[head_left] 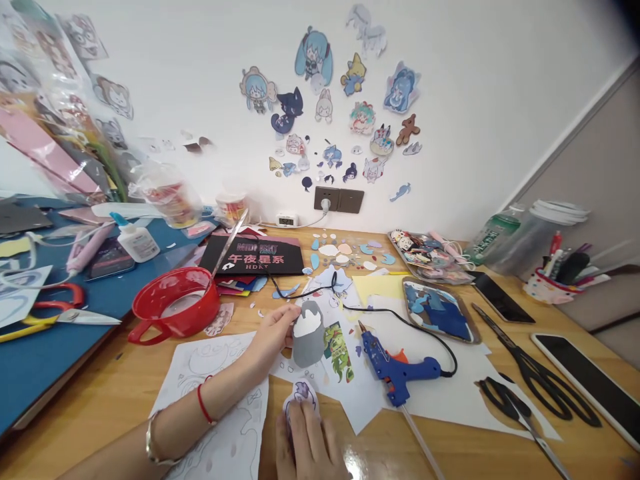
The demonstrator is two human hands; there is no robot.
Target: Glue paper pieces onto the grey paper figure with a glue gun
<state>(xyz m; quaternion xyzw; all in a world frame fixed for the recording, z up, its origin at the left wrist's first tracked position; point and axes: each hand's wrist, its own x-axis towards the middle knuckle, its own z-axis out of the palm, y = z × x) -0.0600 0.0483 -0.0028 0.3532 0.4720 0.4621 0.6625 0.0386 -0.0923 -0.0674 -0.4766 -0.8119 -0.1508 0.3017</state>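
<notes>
My left hand, with a red string and a bracelet on its wrist, pinches the left edge of a grey and white paper cutout. Below it, near the bottom edge, my right hand presses its fingers on a small paper cutout with purple lines. A green printed picture lies just right of the grey cutout. Further right rests a blue glue gun with a clear stick at its rear. A sheet with pencil drawings lies under my left forearm.
A red cup with a utensil stands at the left, near scissors and a glue bottle. Black scissors, phones and a tray of blue scraps lie at the right. A black cord crosses the papers.
</notes>
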